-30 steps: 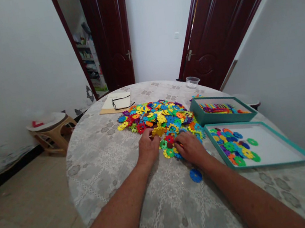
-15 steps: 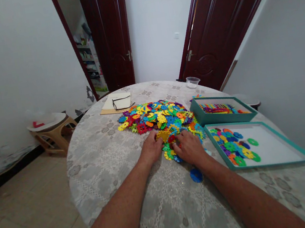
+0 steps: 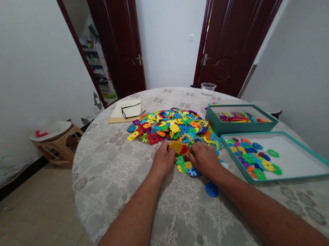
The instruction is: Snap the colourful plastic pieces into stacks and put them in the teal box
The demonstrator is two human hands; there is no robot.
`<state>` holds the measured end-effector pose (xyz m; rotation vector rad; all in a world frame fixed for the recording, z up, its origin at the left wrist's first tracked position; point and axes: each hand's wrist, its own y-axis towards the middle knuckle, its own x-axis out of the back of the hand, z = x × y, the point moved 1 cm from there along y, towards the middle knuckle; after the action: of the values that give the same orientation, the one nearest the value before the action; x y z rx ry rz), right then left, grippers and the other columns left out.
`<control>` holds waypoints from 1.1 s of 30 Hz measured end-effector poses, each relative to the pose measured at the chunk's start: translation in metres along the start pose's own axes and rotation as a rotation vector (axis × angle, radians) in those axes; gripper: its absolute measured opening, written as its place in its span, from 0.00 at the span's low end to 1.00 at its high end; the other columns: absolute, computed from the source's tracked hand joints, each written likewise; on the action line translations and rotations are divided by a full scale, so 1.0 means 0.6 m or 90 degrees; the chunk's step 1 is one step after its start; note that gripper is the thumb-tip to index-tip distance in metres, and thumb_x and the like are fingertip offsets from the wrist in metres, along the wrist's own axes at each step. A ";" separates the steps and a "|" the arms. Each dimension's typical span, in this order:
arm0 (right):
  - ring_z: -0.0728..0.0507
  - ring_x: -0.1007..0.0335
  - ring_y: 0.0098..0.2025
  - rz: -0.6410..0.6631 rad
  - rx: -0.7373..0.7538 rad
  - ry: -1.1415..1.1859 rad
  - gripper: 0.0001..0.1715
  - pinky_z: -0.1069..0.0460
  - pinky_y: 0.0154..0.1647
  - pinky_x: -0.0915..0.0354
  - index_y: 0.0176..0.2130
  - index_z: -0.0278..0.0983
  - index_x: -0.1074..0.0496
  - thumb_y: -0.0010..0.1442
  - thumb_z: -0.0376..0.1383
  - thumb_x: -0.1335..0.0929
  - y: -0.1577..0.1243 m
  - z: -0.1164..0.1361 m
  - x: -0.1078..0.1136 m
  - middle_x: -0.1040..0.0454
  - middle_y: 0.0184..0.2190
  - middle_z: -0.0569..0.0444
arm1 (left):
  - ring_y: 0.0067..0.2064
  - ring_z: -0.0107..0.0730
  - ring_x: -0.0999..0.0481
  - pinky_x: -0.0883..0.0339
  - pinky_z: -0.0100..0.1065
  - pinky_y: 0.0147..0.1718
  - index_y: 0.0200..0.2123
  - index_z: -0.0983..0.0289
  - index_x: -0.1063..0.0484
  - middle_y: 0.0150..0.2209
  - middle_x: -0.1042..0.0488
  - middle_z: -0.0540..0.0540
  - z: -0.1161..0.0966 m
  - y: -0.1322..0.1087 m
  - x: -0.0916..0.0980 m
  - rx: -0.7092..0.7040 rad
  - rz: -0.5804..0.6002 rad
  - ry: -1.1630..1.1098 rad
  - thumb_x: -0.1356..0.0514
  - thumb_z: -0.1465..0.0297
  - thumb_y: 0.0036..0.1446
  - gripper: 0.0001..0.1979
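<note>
Near the table's middle lies a loose heap of colourful notched plastic discs [image 3: 172, 123], flower- and gear-shaped. My left hand [image 3: 164, 159] is closed at the heap's near edge, thumb and fingers on the rim of a dark yellow toothed disc [image 3: 176, 147]. A red disc [image 3: 184, 149] sits against that one's right side. My right hand [image 3: 204, 158] is curled just right of the red disc, its fingertips pinched together; what they hold is hidden. Green and yellow discs [image 3: 181, 164] lie between the hands. A single blue disc [image 3: 211, 189] rests by my right wrist.
A teal box [image 3: 243, 127] of packed colourful pieces stands at the right. Before it is a teal-rimmed white tray [image 3: 301, 159] with several discs at its left end. Glasses [image 3: 131, 111] lie on papers [image 3: 116, 117] at the back left; a clear plastic bowl [image 3: 208, 88] is at the far edge.
My right hand's fingers have curled in more tightly. The red disc has shifted slightly left, closer against the dark yellow disc. My left hand has barely moved.
</note>
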<state>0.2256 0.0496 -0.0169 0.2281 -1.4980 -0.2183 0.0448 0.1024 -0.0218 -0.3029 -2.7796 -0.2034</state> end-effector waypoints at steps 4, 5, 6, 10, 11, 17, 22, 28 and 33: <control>0.38 0.28 0.44 -0.003 0.011 0.007 0.09 0.47 0.42 0.41 0.37 0.38 0.23 0.68 0.38 0.32 0.004 -0.004 -0.006 0.23 0.38 0.45 | 0.29 0.30 0.22 0.32 0.27 0.26 0.41 0.61 0.28 0.36 0.21 0.51 -0.002 -0.002 0.000 0.010 0.007 -0.011 0.42 0.69 0.61 0.06; 0.38 0.28 0.44 -0.004 0.015 0.016 0.09 0.47 0.42 0.41 0.37 0.38 0.24 0.67 0.38 0.32 0.004 -0.006 -0.008 0.23 0.38 0.46 | 0.29 0.30 0.22 0.31 0.27 0.26 0.41 0.61 0.28 0.36 0.21 0.51 -0.003 -0.002 0.000 0.013 0.010 -0.011 0.42 0.69 0.61 0.06; 0.38 0.28 0.44 -0.006 0.016 0.029 0.08 0.47 0.43 0.41 0.37 0.38 0.24 0.67 0.37 0.32 0.005 -0.009 -0.011 0.23 0.37 0.46 | 0.28 0.30 0.22 0.31 0.27 0.25 0.41 0.61 0.28 0.36 0.21 0.52 -0.004 -0.003 0.000 0.015 0.012 -0.010 0.42 0.69 0.61 0.06; 0.39 0.29 0.42 -0.074 0.014 0.103 0.07 0.48 0.44 0.40 0.37 0.38 0.26 0.66 0.36 0.34 0.003 -0.017 -0.018 0.25 0.36 0.47 | 0.29 0.31 0.22 0.31 0.29 0.25 0.43 0.61 0.28 0.37 0.20 0.53 -0.007 -0.005 -0.001 0.011 0.020 -0.002 0.43 0.68 0.62 0.07; 0.40 0.29 0.42 -0.099 0.017 0.126 0.07 0.48 0.44 0.39 0.37 0.38 0.27 0.67 0.36 0.34 0.002 -0.017 -0.018 0.25 0.37 0.47 | 0.30 0.31 0.22 0.31 0.29 0.25 0.43 0.61 0.28 0.38 0.20 0.54 -0.007 -0.005 -0.001 0.010 0.021 -0.003 0.43 0.68 0.62 0.08; 0.42 0.29 0.36 -0.129 0.044 0.302 0.05 0.50 0.40 0.38 0.38 0.40 0.31 0.66 0.34 0.36 -0.006 0.002 -0.010 0.26 0.34 0.52 | 0.33 0.33 0.21 0.29 0.29 0.28 0.42 0.61 0.28 0.38 0.20 0.54 -0.006 -0.005 -0.001 -0.002 0.029 0.002 0.43 0.67 0.62 0.07; 0.44 0.30 0.33 -0.131 0.020 0.370 0.04 0.51 0.36 0.38 0.36 0.41 0.32 0.65 0.35 0.36 -0.002 -0.001 -0.005 0.27 0.30 0.55 | 0.33 0.32 0.21 0.31 0.28 0.26 0.41 0.61 0.29 0.39 0.21 0.54 -0.003 -0.003 0.001 0.005 0.024 -0.012 0.43 0.67 0.62 0.07; 0.42 0.28 0.37 -0.264 0.032 0.346 0.08 0.48 0.43 0.33 0.45 0.38 0.29 0.66 0.34 0.36 0.003 -0.029 -0.002 0.25 0.37 0.51 | 0.35 0.33 0.19 0.30 0.30 0.31 0.43 0.61 0.29 0.39 0.20 0.53 -0.011 -0.003 0.005 -0.003 -0.008 -0.056 0.43 0.65 0.63 0.07; 0.41 0.27 0.43 -0.318 0.076 0.352 0.14 0.46 0.47 0.30 0.52 0.37 0.29 0.69 0.33 0.37 -0.001 -0.033 0.008 0.24 0.41 0.48 | 0.37 0.33 0.19 0.29 0.32 0.36 0.44 0.60 0.28 0.40 0.21 0.52 -0.018 -0.006 0.006 -0.038 -0.035 -0.068 0.42 0.66 0.63 0.07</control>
<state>0.2459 0.0482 -0.0133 0.7026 -0.8858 -0.4264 0.0439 0.0974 -0.0106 -0.2592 -2.8933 -0.2916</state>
